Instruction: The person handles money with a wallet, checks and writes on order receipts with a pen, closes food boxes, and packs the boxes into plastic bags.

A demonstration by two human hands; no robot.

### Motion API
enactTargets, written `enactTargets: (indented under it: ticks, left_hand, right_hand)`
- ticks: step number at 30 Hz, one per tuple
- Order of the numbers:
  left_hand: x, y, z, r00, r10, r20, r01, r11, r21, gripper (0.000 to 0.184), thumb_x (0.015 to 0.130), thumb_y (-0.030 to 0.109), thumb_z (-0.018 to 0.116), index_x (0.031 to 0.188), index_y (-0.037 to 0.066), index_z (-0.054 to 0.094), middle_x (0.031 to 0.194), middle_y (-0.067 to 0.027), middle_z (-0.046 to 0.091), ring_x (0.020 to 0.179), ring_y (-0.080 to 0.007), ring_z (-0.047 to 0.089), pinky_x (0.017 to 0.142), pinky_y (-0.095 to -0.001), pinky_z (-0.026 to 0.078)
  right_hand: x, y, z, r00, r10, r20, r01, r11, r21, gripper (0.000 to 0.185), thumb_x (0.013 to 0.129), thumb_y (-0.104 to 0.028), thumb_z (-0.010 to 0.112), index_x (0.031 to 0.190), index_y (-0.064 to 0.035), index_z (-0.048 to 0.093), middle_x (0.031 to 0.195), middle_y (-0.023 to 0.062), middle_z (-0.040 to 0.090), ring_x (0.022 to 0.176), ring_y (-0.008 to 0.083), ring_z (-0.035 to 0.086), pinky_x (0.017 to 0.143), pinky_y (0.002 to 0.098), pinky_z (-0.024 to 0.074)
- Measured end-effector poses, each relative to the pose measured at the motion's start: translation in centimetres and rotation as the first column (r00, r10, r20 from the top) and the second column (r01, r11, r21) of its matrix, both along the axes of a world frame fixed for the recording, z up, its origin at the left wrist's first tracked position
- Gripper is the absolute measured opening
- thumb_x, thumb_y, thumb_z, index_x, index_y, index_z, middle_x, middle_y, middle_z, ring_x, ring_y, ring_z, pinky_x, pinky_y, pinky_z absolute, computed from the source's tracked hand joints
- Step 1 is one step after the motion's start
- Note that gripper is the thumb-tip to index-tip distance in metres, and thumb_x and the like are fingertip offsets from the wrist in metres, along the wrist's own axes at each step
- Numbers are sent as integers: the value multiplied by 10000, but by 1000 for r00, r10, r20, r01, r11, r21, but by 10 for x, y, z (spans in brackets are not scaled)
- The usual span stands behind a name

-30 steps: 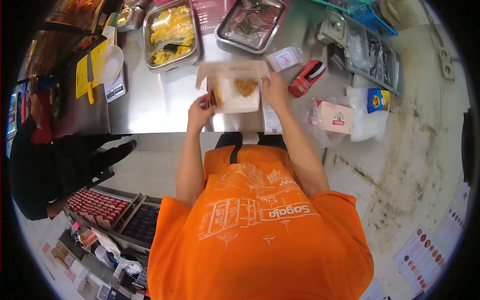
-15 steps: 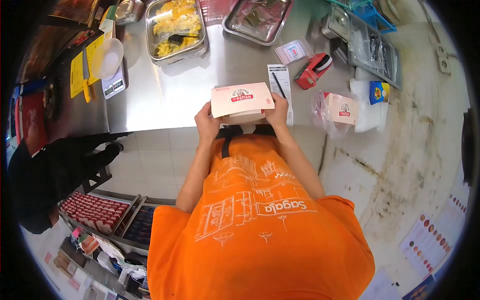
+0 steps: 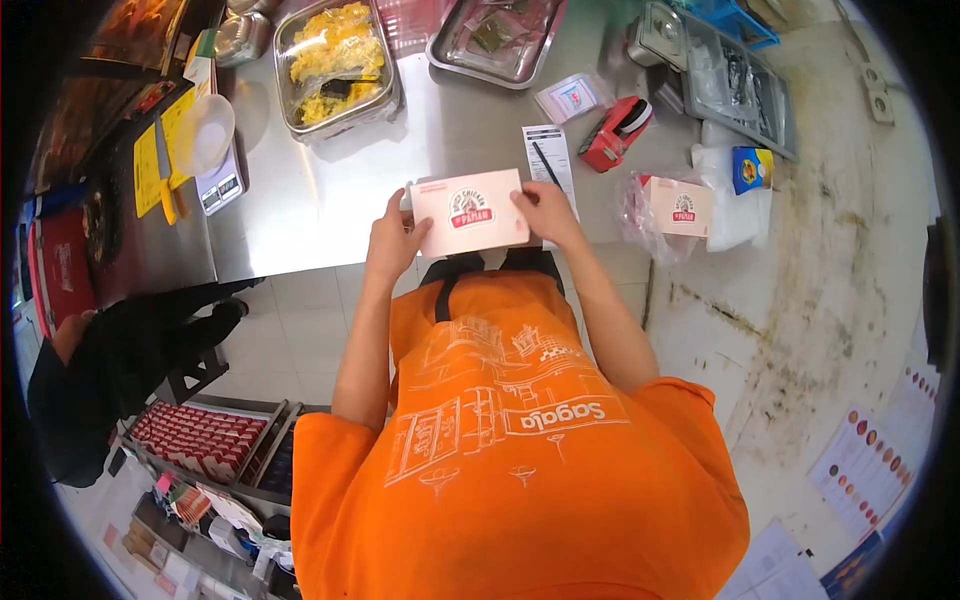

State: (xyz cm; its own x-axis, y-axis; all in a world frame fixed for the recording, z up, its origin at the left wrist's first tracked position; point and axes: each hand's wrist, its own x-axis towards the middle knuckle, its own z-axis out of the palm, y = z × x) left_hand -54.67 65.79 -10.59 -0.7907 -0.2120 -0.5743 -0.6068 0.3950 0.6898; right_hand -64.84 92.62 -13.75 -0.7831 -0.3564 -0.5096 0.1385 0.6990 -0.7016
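A pale pink cardboard food box (image 3: 470,232) with a red and black printed logo is at the front edge of the steel counter, its lid lying down over it. My left hand (image 3: 398,238) grips its left side, thumb against the lid and fingers along the edge. On the opposite side my right hand (image 3: 546,213) holds the right edge, its thumb near the upper corner. The underside of the box is hidden. Just beyond my right hand lies a printed paper slip (image 3: 548,160) with a black pen (image 3: 546,164) on it.
A red tape dispenser (image 3: 608,140) and a second pink box (image 3: 680,208) in plastic are to the right. Farther back stand a tray of yellow food (image 3: 390,98) and a steel tray (image 3: 490,75). At left are a knife (image 3: 164,165) and a scale (image 3: 222,190). Someone in black (image 3: 100,370) stands left.
The raised lid of the box has come down flat, and the box top now faces me more fully. My hands have shifted slightly left with it. The view has moved a little.
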Motion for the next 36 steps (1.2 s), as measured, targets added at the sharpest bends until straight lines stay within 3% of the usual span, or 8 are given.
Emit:
enactTargets:
  ticks: [4, 8, 13, 19, 25, 31, 34, 36]
  left_hand:
    - [-1, 11, -3, 901, -338, -273, 145, 827, -543, 999, 675, 262, 871, 1476, -1, 335, 1407, -213, 497, 1333, -397, 432, 1053, -437, 429]
    - [-18, 22, 4, 700, -702, -133, 495, 611, -618, 1223, 552, 385, 917, 1505, -9, 259, 1537, -226, 309, 1417, -397, 315, 1102, -511, 380]
    - [-21, 26, 23, 624, -773, 115, 661, 444, -606, 1352, 492, 476, 923, 1511, -50, 207, 1564, -257, 235, 1447, -395, 268, 1123, -524, 357]
    - [4, 21, -20, 569, -822, 16, 603, 404, -688, 994, 748, 223, 749, 1517, -67, 191, 1564, -309, 187, 1441, -496, 211, 1155, -546, 301]
    - [18, 15, -18, 568, -814, -120, 596, 508, -622, 824, 787, 15, 555, 1530, -40, 203, 1585, -326, 117, 1463, -526, 121, 1187, -567, 198]
    - [21, 15, -25, 596, -793, -129, 579, 535, -615, 839, 789, 43, 549, 1563, 81, 226, 1614, -275, 100, 1477, -506, 102, 1184, -596, 154]
    - [18, 16, -14, 546, -837, 25, 644, 401, -652, 853, 823, 157, 624, 1567, 79, 215, 1622, -262, 88, 1484, -496, 86, 1188, -593, 137]
    - [15, 24, 2, 619, -783, -57, 587, 510, -628, 936, 774, 256, 723, 1556, 81, 239, 1596, -281, 144, 1476, -496, 114, 1191, -587, 141]
  right_hand:
    - [26, -9, -7, 942, -73, -329, 76, 997, -2, 611, 825, -365, 748, 1323, -66, 556, 1334, 203, 543, 1166, 363, 554, 981, 403, 455]
    - [24, -27, 16, 698, 492, -520, -415, 870, 266, 934, 715, -443, 823, 1479, -129, 388, 1536, 217, 313, 1393, 420, 325, 1086, 553, 347]
    - [21, -43, 25, 564, 711, -419, -601, 702, 382, 1130, 648, -507, 853, 1551, -171, 262, 1577, 230, 245, 1464, 440, 207, 1099, 644, 287]
    - [21, -33, 26, 454, 806, -380, -678, 589, 440, 855, 814, -388, 744, 1532, -189, 325, 1580, 227, 246, 1453, 452, 228, 1100, 642, 301]
    - [37, -18, -5, 373, 671, -641, -600, 702, 384, 557, 930, -118, 488, 1477, -208, 432, 1586, 212, 255, 1448, 475, 239, 1107, 653, 301]
    - [26, -8, 11, 262, 828, -495, -731, 506, 459, 603, 900, -168, 553, 1474, -312, 436, 1611, 122, 240, 1488, 406, 181, 1152, 613, 263]
    - [22, -4, 3, 311, 779, -544, -773, 541, 333, 574, 892, -215, 593, 1438, -349, 472, 1620, 81, 244, 1501, 360, 177, 1152, 672, 201]
    - [26, -3, 4, 366, 707, -605, -749, 610, 260, 559, 897, -266, 611, 1438, -301, 475, 1607, 84, 269, 1496, 343, 198, 1162, 636, 216]
